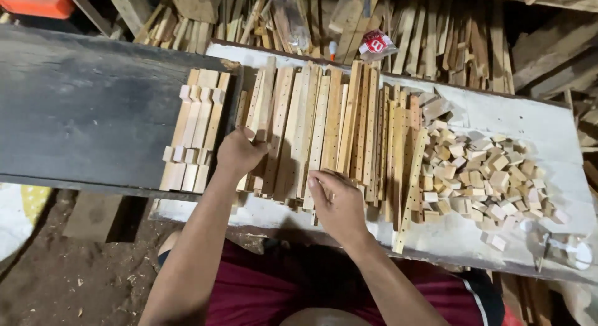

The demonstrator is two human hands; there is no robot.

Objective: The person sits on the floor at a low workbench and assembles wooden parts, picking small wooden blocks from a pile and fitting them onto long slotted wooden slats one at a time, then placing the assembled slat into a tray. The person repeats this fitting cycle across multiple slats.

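The drilled wooden slats (324,123) lie side by side in a loose row on the white board (536,123), and everything else is best placed from them. Your left hand (240,153) sits at the left end of that row, fingers curled round one pale slat (261,105) and gripping it near its lower half. Your right hand (336,201) rests at the near ends of the slats in the middle of the row, fingers held together and pressed flat on the wood, holding nothing.

You appear to be at the sorting stage: drawing one slat out of the row while the other hand steadies the rest. The next move seems to call for a clean lift, as the neighbours touch the gripped slat on both sides and could drag along with it.

Just left of the slats, a finished-looking stack of short strips with blocks (194,136) lies on the dark board (81,108). To the right of the slats is a heap of small wooden cubes (483,176). Beyond the slats' far ends lie a red-and-white packet (375,43) and loose offcuts (436,33).
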